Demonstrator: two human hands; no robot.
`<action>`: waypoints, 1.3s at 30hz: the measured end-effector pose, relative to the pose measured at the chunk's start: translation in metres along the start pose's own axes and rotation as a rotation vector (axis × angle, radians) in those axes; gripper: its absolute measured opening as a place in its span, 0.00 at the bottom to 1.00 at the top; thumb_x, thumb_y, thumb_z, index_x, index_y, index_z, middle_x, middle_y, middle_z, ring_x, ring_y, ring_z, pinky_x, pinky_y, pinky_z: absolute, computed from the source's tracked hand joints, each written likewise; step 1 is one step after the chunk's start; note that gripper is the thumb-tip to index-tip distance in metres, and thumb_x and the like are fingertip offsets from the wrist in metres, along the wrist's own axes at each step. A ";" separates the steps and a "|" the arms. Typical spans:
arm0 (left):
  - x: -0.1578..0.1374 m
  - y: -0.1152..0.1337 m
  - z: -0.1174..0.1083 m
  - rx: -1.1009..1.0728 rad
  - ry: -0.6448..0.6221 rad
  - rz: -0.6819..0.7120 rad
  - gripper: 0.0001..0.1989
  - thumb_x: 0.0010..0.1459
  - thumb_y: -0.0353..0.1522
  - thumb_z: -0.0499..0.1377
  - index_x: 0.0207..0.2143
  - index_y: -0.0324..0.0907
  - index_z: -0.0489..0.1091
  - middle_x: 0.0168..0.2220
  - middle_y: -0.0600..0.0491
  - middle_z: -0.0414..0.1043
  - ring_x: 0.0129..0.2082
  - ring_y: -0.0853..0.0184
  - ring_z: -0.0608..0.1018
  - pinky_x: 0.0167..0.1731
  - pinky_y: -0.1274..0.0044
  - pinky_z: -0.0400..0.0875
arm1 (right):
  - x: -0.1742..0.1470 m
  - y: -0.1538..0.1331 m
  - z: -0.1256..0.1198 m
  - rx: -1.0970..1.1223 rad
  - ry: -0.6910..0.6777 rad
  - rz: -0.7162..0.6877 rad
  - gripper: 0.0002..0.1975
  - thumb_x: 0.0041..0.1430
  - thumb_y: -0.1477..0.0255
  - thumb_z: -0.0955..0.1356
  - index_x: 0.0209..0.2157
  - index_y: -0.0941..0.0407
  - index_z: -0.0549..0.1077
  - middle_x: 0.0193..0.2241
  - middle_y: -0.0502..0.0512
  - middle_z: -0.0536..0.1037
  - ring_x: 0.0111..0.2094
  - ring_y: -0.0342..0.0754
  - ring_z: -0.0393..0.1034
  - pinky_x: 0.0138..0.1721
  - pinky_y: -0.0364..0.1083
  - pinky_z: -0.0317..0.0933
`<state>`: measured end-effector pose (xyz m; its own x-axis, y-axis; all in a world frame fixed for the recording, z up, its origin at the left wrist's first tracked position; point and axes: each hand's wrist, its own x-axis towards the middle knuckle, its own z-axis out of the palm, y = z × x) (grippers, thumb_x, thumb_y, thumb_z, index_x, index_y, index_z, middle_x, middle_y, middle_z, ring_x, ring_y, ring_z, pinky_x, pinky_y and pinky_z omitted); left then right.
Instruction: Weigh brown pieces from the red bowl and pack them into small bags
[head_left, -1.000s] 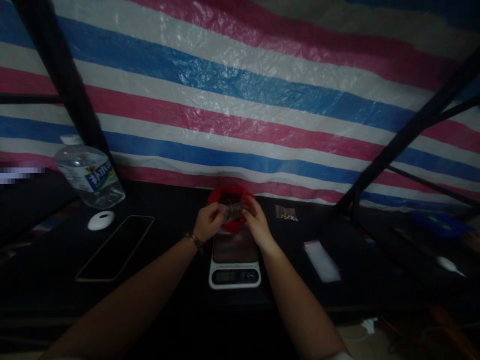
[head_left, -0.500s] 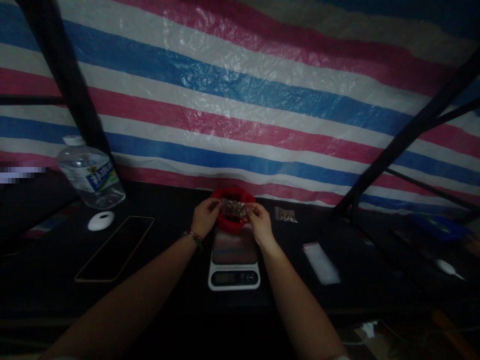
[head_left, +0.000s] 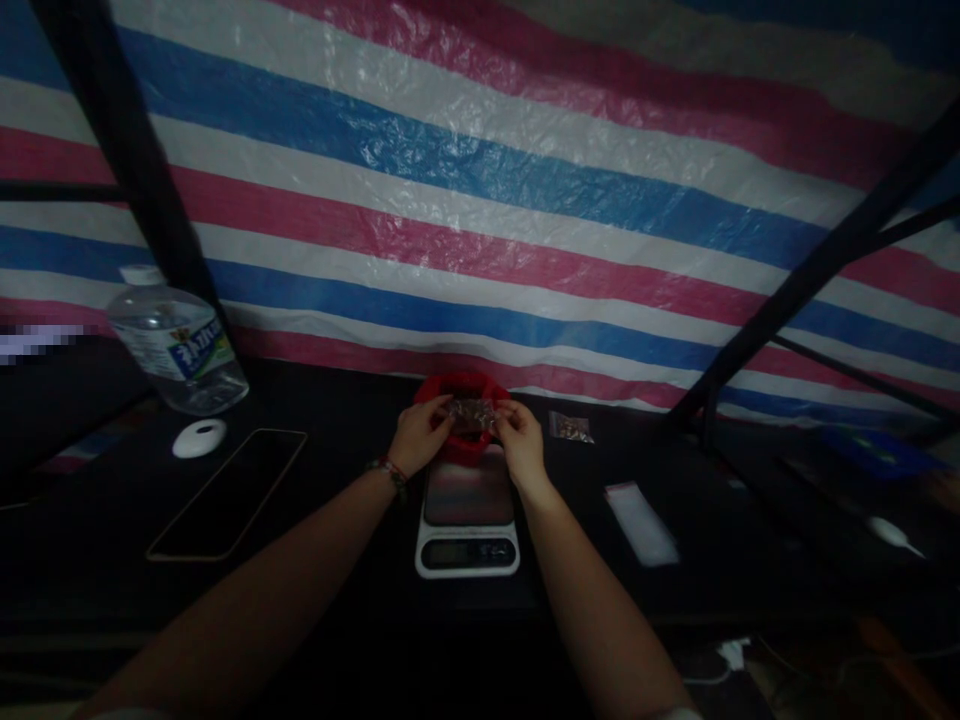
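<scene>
Both of my hands were on one small clear bag (head_left: 472, 414) with brownish contents. Doing this well, I judged, meant a light, even pinch at both ends, the film taut but not strained, and the bag level so nothing bunched to one side. Best kept above the red container (head_left: 469, 456), where any spill would probably be caught. Couldn't tell if the bag was sealed; too dark and blurred.

Grip: left hand (head_left: 417, 436) pinched the left end, thumb against fingers; right hand (head_left: 523, 445) pinched the right end likewise. The bag lay between the two sets of fingertips, its middle uncovered, over the container's mouth and beyond the steel plate of the white scale (head_left: 469, 555). A second filled bag (head_left: 571, 427) lay flat just right of my right hand, untouched; clear sleeves (head_left: 643, 523) lay nearer me, farther right.
</scene>
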<state>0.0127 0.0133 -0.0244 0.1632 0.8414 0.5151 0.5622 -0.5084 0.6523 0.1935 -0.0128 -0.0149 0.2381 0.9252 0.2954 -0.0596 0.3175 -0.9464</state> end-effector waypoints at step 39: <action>-0.004 0.007 -0.001 0.162 0.013 0.052 0.11 0.58 0.35 0.54 0.37 0.49 0.77 0.41 0.52 0.76 0.44 0.60 0.73 0.48 0.65 0.61 | 0.002 0.000 -0.005 -0.283 0.022 -0.275 0.19 0.51 0.70 0.69 0.47 0.52 0.73 0.45 0.55 0.75 0.42 0.47 0.70 0.48 0.50 0.63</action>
<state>0.0151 0.0059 -0.0216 0.1851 0.8119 0.5537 0.6769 -0.5138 0.5271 0.1983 -0.0119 -0.0153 0.2284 0.8081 0.5430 0.2780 0.4804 -0.8318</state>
